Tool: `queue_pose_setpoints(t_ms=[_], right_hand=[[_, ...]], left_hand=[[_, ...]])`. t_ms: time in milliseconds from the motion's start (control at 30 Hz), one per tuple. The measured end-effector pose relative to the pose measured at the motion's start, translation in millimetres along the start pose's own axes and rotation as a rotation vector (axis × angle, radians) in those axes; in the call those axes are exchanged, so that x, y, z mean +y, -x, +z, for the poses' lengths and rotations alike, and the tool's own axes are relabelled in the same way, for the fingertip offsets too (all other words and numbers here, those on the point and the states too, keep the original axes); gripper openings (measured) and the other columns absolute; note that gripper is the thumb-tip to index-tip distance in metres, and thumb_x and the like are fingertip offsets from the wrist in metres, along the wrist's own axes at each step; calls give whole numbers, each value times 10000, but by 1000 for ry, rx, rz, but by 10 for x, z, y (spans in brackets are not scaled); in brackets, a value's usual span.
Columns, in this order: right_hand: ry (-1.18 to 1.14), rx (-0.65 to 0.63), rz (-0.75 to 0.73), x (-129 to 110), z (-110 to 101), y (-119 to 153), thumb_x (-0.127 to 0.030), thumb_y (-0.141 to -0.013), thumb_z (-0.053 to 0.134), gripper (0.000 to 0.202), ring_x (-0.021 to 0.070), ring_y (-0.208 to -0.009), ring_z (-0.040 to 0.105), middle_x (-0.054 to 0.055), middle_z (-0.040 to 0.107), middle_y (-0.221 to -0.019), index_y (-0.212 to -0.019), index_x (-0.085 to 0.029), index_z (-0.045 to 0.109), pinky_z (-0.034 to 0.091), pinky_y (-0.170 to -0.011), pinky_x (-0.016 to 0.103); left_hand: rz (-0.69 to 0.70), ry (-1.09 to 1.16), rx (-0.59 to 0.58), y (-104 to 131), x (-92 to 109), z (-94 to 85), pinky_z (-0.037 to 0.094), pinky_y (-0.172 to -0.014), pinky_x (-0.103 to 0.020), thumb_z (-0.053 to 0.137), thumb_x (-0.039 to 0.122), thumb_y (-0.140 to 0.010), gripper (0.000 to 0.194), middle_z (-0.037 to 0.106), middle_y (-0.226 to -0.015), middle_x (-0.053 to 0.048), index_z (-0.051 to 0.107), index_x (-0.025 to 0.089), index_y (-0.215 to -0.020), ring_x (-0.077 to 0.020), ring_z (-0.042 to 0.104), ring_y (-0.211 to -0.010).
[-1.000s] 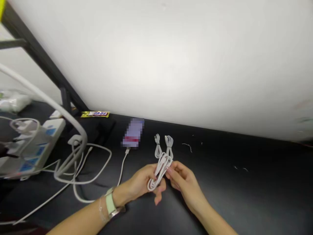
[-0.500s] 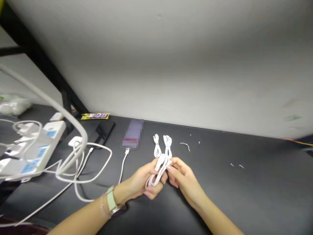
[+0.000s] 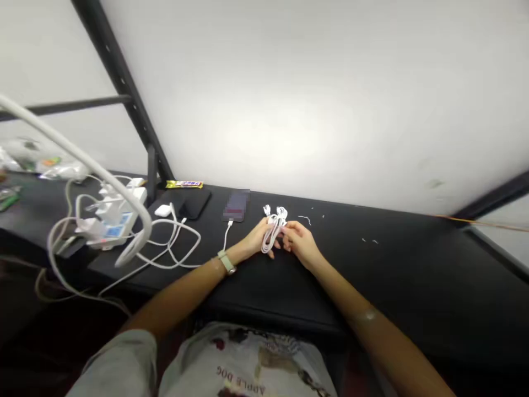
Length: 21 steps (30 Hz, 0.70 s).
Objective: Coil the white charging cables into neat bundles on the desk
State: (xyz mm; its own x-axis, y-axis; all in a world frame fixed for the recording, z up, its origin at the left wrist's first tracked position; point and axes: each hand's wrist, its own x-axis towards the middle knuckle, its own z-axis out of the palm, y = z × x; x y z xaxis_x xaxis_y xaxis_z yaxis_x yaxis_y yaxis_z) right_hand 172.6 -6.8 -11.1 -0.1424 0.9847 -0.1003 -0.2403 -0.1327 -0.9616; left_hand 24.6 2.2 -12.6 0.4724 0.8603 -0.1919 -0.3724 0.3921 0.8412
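Near the middle of the black table, my left hand [image 3: 257, 238] is closed around a looped white cable [image 3: 270, 236]. The fingers of my right hand [image 3: 301, 240] are bent against the right side of the same bundle, pinching it near its upper end. Just beyond my hands lie two more white cable bundles, one on the left [image 3: 266, 210] and one on the right [image 3: 281, 212], their lower parts hidden behind the held cable. A green-banded watch [image 3: 226, 262] is on my left wrist.
A plugged-in phone [image 3: 237, 205], a black device [image 3: 196, 203] and a yellow-wrapped bar [image 3: 184, 184] lie left of centre. Farther left are a power strip [image 3: 111, 226] and tangled white cables. Thin white scraps [image 3: 305, 219] lie to the right; a black frame post [image 3: 128, 88] rises behind.
The camera view has pulled back and now shows my shirt and the table's front edge. Both hands remain at the cable bundle, which now appears more upright.
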Motion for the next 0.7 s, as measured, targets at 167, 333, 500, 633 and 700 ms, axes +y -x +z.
queue_pose_setpoints(t_ms=[167, 333, 500, 633, 700], right_hand=[[92, 4, -111, -12, -3, 74, -285, -897, 567, 187, 17, -360, 379, -89, 472, -555, -803, -124, 552, 322, -332, 131], [150, -56, -177, 82, -87, -52, -285, -883, 590, 191, 10, -338, 357, -101, 456, -526, -789, -123, 551, 302, -318, 124], [158, -43, -159, 124, -128, -86, -282, -875, 598, 183, 12, -340, 364, -101, 461, -523, -792, -125, 553, 297, -321, 127], [172, -43, -171, 80, -106, -49, -369, -762, 700, 274, 18, -325, 352, -103, 472, -476, -742, -139, 552, 285, -320, 144], [180, -48, -184, 48, -81, -16, -443, -652, 759, 356, 26, -323, 351, -89, 482, -444, -702, -153, 559, 260, -310, 157]], left_hand=[[26, -76, -46, 134, 67, 28, 545, -517, -295, 617, 174, -677, 383, 637, -776, -31, 480, 164, -1034, -172, 654, -595], [16, -161, -114, 65, 30, -59, 548, -635, -392, 627, 138, -611, 400, 678, -840, -92, 551, 127, -1004, -224, 681, -668], [14, -166, -135, 50, -16, -110, 529, -715, -374, 665, 207, -662, 370, 694, -901, -114, 589, 117, -1013, -220, 689, -725], [20, -205, -174, 57, -35, -95, 522, -699, -331, 748, 209, -653, 396, 705, -873, -102, 602, 112, -1008, -198, 682, -720], [31, -223, -196, 68, -33, -76, 515, -695, -299, 774, 177, -632, 390, 708, -867, -100, 609, 105, -977, -183, 678, -726]])
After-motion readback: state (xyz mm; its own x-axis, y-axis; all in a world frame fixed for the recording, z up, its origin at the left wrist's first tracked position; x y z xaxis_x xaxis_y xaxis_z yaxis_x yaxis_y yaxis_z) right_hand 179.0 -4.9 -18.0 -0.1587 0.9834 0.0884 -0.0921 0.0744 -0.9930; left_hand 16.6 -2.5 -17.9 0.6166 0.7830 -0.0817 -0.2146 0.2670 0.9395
